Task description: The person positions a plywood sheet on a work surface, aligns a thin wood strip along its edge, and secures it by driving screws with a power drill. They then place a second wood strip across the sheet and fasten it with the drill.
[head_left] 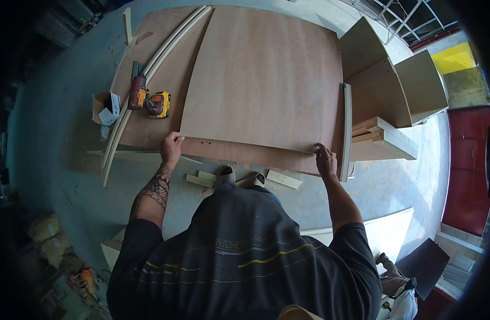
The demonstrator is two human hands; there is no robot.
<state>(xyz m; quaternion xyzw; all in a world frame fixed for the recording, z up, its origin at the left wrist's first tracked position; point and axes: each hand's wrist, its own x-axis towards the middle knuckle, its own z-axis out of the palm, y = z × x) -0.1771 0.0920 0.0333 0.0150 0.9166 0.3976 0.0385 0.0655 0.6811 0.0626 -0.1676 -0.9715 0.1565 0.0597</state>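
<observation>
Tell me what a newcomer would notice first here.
Probably the large wooden panel in the middle, with the left hand at its near left corner and the right hand towards the right end of its near edge. Next, the yellow-and-dark power tool lying left of the panel catches the eye. Further off, a bright yellow sheet stands out at the upper right.

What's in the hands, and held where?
The upper plywood panel, by its near edge: left hand at the left corner, right hand near the right end.
</observation>
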